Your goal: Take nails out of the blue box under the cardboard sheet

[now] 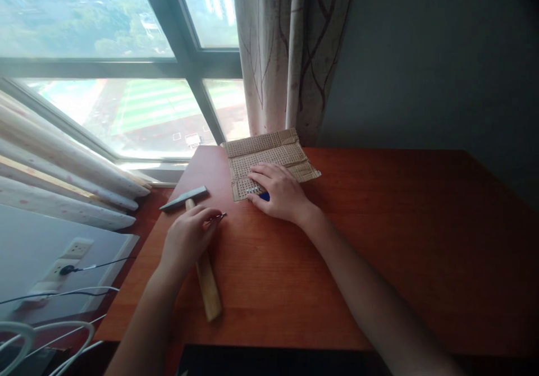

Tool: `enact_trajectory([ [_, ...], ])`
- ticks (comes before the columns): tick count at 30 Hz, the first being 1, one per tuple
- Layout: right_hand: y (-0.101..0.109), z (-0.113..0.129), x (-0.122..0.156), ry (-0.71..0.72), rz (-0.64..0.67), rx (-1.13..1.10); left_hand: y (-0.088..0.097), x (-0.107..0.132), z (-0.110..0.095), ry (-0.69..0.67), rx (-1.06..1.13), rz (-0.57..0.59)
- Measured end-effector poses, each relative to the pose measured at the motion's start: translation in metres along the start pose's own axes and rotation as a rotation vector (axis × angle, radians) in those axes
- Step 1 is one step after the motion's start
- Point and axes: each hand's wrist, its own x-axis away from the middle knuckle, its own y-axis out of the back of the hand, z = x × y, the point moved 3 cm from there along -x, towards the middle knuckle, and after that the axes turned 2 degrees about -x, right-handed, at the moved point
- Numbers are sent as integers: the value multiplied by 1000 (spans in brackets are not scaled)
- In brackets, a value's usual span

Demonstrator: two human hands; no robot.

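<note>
- The left hand (189, 238) is above the hammer (209, 292), its thumb and fingertips pinched narrowly around some small metal pieces (222, 215), perhaps nails, though they are too small to be sure.
- The hammer lies on the left part of the desk (379, 241), head at the far end, wooden handle running toward the near edge; the hand hides part of the handle.
- The right hand (280, 191) rests palm down over the near part of a brown sheet (269, 143) full of small holes, fingers lightly bent and close together, thumb set apart.
- A blue item (265, 196) shows beneath that palm; I cannot tell whether the fingers grip it.
- The sheet, creased across, lies at the desk's far side, to the right of the hammer head.
- Beyond the desk, a window (181, 68) fills the far left, with a patterned curtain (265, 50) to its right.
- Left of the desk, a black plug (66, 270) sits in a wall socket.
</note>
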Motion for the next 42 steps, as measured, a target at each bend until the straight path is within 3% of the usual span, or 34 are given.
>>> enact_trajectory([
  [4,0,1,0,-2,5,-7,6,-5,-4,19,11,-94],
  [11,1,1,0,-10,7,-19,27,-20,-23,-7,255,-276],
  [16,2,1,-1,-16,23,-29,35,-35,-50,-88,368,-268],
  [21,2,2,-1,-10,24,-21,29,-46,-65,-112,389,-187],
  [28,2,2,-1,-1,24,-7,20,-53,-64,-146,348,-146],
  [31,2,2,0,-6,29,-2,24,-57,-66,-87,402,-239],
  [36,3,2,0,-11,33,-10,47,-60,-64,158,636,-479],
  [39,2,1,0,-19,41,-19,58,-53,-59,167,683,-523],
  [42,2,0,-1,-17,34,-21,54,-38,-42,168,621,-492],
])
